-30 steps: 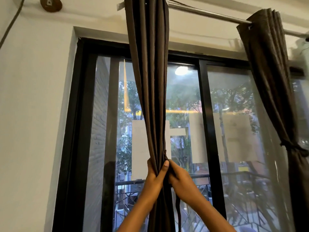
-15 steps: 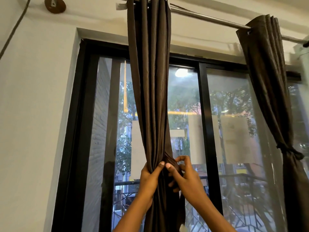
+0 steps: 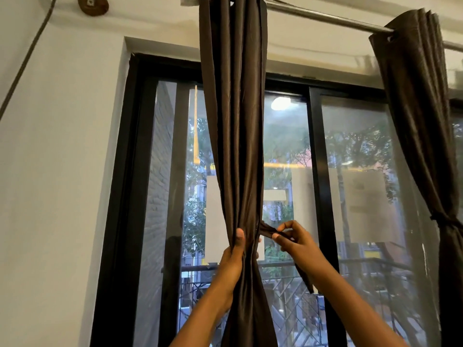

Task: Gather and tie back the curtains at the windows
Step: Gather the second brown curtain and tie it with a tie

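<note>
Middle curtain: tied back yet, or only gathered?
Only gathered. The left hand squeezes the curtain into a bunch; the right hand pulls the tie sideways, not knotted.

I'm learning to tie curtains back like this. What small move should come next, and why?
Probably wrap the tie strip around the bunch. The left hand grips the gathered curtain, and the right hand pinches the strip pulled out sideways, not yet around it.

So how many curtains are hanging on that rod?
2: one gathered curtain in the middle, gripped by both hands, and one tied curtain at the right edge. Others may hang out of frame.
</note>
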